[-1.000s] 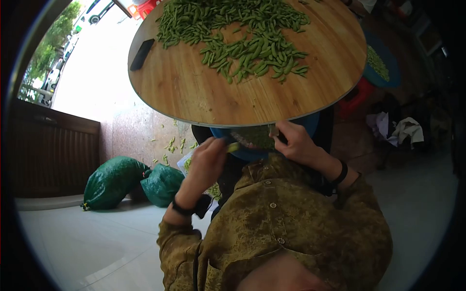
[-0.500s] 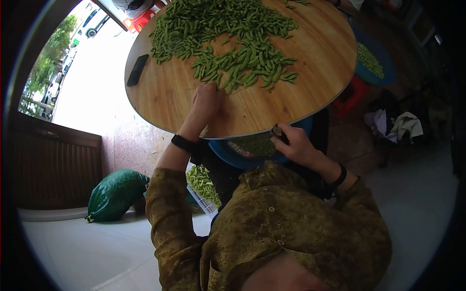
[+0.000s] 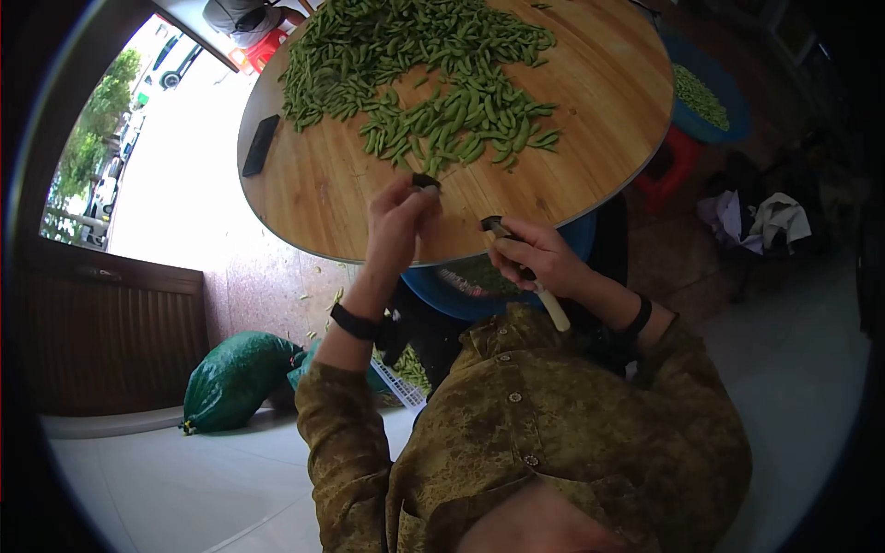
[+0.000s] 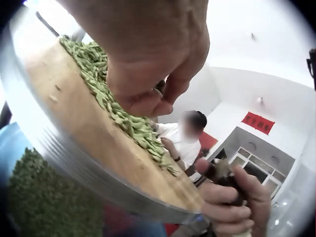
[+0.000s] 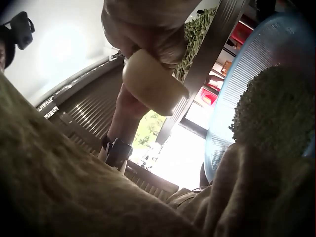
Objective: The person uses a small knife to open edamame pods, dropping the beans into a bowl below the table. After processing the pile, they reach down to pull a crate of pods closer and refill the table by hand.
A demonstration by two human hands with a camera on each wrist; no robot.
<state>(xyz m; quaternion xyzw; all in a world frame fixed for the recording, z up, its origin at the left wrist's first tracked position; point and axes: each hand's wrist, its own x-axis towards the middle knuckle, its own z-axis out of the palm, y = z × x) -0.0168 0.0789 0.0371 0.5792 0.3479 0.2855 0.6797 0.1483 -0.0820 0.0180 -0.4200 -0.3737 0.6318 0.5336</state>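
"What are the hands doing on the left side?"

"Your left hand is over the near part of the tabletop, fingers curled, pinching a small dark piece. It's too blurred to name."

"And the right?"

"Your right hand is closed round a tool at the near edge. Its pale handle sticks out below your fist, and a dark end shows above; I can't tell whether both belong to one tool."

"Where are the green pods?"

"The green pods lie spread on the tabletop, just beyond your left hand. A dark flat thing lies left of them."

"Anything lower?"

"A blue basin, partly under the tabletop's near edge."
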